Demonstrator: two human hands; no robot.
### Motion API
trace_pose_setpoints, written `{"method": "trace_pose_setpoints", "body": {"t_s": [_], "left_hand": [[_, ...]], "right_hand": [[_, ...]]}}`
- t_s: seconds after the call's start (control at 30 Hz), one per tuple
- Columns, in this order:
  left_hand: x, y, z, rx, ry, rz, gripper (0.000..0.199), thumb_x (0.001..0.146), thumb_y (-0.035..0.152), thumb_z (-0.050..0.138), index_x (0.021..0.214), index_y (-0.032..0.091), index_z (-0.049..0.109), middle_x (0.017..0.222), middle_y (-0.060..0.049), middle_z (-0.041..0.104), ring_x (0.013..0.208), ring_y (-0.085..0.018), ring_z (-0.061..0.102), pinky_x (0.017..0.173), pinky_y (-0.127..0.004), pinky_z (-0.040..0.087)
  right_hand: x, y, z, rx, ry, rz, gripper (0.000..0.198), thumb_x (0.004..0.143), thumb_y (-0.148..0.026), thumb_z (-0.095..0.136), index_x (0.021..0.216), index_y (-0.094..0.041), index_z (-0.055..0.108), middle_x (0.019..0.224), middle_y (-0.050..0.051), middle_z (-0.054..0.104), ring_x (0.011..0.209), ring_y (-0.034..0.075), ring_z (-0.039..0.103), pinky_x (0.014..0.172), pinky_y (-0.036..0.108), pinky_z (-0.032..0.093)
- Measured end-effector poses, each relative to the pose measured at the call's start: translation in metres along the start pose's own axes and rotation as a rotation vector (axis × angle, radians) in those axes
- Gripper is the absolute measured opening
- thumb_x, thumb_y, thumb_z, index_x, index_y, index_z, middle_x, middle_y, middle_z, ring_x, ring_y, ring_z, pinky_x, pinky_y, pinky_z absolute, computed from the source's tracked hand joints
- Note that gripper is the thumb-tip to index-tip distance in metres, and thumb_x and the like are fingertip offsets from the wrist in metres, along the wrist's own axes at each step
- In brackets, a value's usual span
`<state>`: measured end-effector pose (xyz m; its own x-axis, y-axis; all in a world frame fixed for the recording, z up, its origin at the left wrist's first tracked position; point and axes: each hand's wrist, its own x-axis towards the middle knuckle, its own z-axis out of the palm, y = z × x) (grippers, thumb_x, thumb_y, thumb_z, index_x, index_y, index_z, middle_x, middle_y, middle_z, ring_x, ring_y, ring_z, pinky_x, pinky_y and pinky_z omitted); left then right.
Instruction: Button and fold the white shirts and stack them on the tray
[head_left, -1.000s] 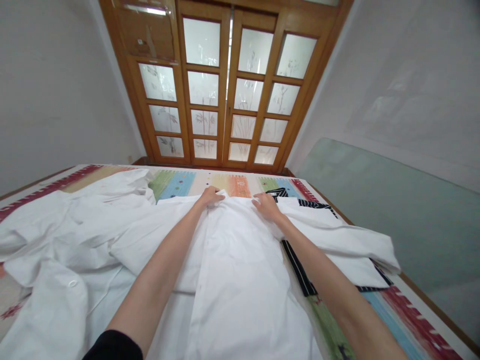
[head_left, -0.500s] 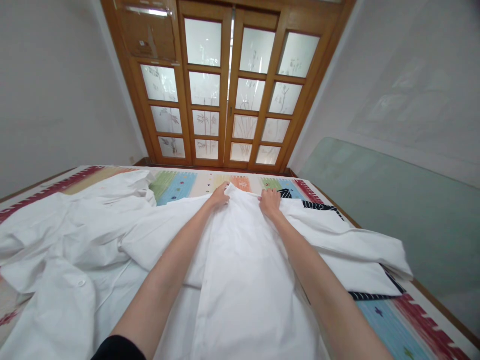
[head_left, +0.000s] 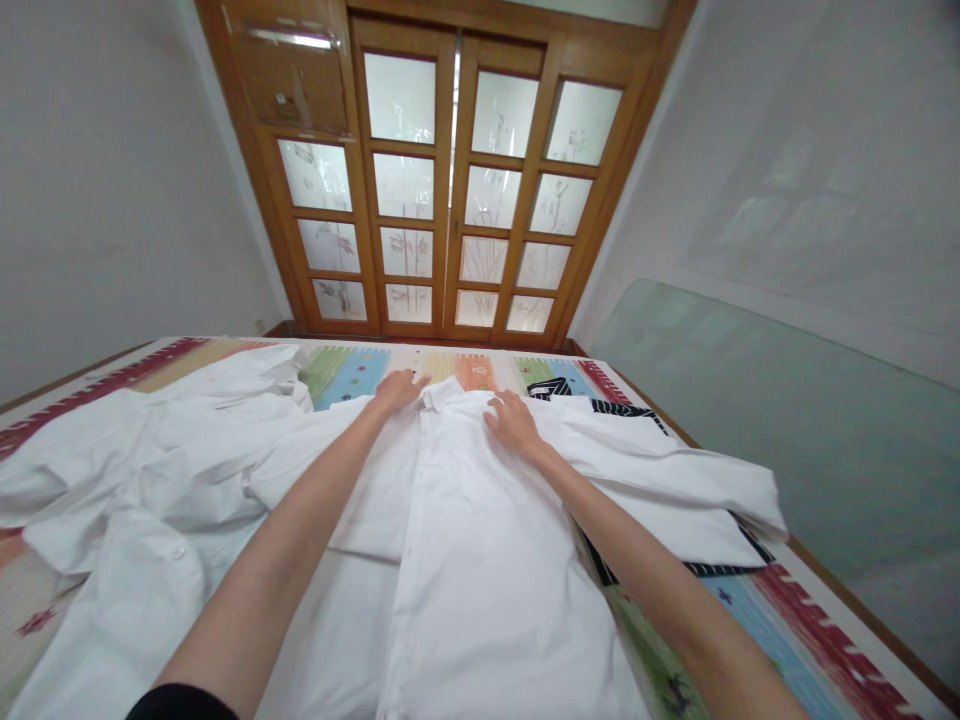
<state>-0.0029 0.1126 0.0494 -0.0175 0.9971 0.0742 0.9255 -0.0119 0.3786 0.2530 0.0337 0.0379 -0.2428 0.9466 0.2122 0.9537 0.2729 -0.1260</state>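
A white button-up shirt (head_left: 480, 550) lies spread out in front of me, its collar (head_left: 445, 394) at the far end. Just left of the collar is my left hand (head_left: 397, 389), open, fingers apart, above the shirt's shoulder. My right hand (head_left: 513, 422) rests on or just over the cloth right of the collar, its fingers loosely spread and holding nothing. The shirt's right-hand sleeve (head_left: 705, 480) stretches out to the right, partly over a black cloth with white stripes (head_left: 626, 408).
More white garments (head_left: 150, 440) lie rumpled on the left, one with a button showing. Everything lies on a colourful patterned cover (head_left: 817, 620). A pale green panel (head_left: 757, 440) leans along the right wall. Wooden doors with frosted panes (head_left: 405, 180) stand beyond the far edge.
Both hands have let go of the shirt near the collar. The left hand moved left, and the right hand shifted slightly left and nearer. The collar now lies lower.
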Motion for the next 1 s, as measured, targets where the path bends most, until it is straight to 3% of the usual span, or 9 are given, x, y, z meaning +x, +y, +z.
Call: {"method": "trace_pose_setpoints", "body": {"t_s": [0.07,0.17,0.33,0.47,0.67,0.9,1.0], "left_hand": [[-0.002,-0.02,-0.015,0.065,0.005,-0.046,0.035,0.081,0.047,0.059,0.092,0.016,0.069,0.111,-0.023,0.069,0.117,-0.038,0.059,0.095,-0.043,0.045],[-0.009,-0.05,-0.033,0.108,-0.033,-0.086,0.023,0.068,0.038,0.07,0.075,0.017,0.068,0.098,-0.022,0.072,0.112,-0.041,0.061,0.094,-0.047,0.044],[-0.021,-0.078,-0.044,0.147,-0.099,-0.084,0.015,0.06,0.033,0.075,0.064,0.021,0.066,0.088,-0.013,0.074,0.101,-0.032,0.067,0.087,-0.034,0.049],[-0.017,-0.082,-0.05,0.173,-0.047,-0.087,0.011,0.073,0.027,0.068,0.079,0.018,0.069,0.102,-0.015,0.072,0.107,-0.034,0.064,0.089,-0.037,0.047],[-0.005,-0.071,-0.051,0.27,0.199,-0.031,0.023,0.09,0.025,0.053,0.105,0.014,0.067,0.116,-0.016,0.064,0.111,-0.035,0.059,0.092,-0.04,0.046],[-0.004,-0.061,-0.028,0.355,0.12,0.006,0.028,0.09,0.017,0.046,0.109,0.012,0.066,0.118,-0.021,0.064,0.116,-0.035,0.056,0.096,-0.044,0.041],[-0.008,-0.061,-0.034,0.382,0.11,-0.012,0.035,0.09,0.02,0.045,0.116,0.008,0.063,0.118,-0.025,0.064,0.117,-0.038,0.055,0.095,-0.047,0.04]], "right_hand": [[-0.015,-0.017,0.006,0.093,-0.027,-0.08,0.043,0.098,-0.034,0.042,0.131,-0.012,0.058,0.151,0.014,0.043,0.145,0.025,0.027,0.119,0.038,0.019],[-0.035,-0.042,0.019,0.219,-0.101,-0.166,0.056,0.101,-0.043,0.035,0.142,-0.008,0.048,0.157,0.015,0.032,0.149,0.027,0.018,0.12,0.041,0.016],[-0.049,-0.06,0.035,0.263,-0.217,-0.175,0.063,0.102,-0.05,0.024,0.15,-0.01,0.036,0.16,0.015,0.022,0.15,0.03,0.012,0.12,0.047,0.014],[-0.053,-0.059,0.038,0.212,-0.2,-0.201,0.065,0.101,-0.054,0.025,0.151,-0.013,0.036,0.161,0.013,0.021,0.15,0.028,0.011,0.121,0.046,0.012],[-0.058,-0.061,0.034,0.172,-0.201,-0.213,0.078,0.096,-0.066,0.027,0.153,-0.014,0.031,0.162,0.013,0.016,0.15,0.029,0.01,0.121,0.045,0.009],[-0.054,-0.06,0.035,0.139,-0.222,-0.202,0.079,0.095,-0.07,0.024,0.154,-0.018,0.029,0.162,0.009,0.014,0.151,0.027,0.008,0.121,0.045,0.008],[-0.054,-0.06,0.035,0.136,-0.218,-0.202,0.075,0.096,-0.067,0.022,0.154,-0.02,0.029,0.162,0.007,0.015,0.151,0.027,0.009,0.121,0.045,0.009]]}}
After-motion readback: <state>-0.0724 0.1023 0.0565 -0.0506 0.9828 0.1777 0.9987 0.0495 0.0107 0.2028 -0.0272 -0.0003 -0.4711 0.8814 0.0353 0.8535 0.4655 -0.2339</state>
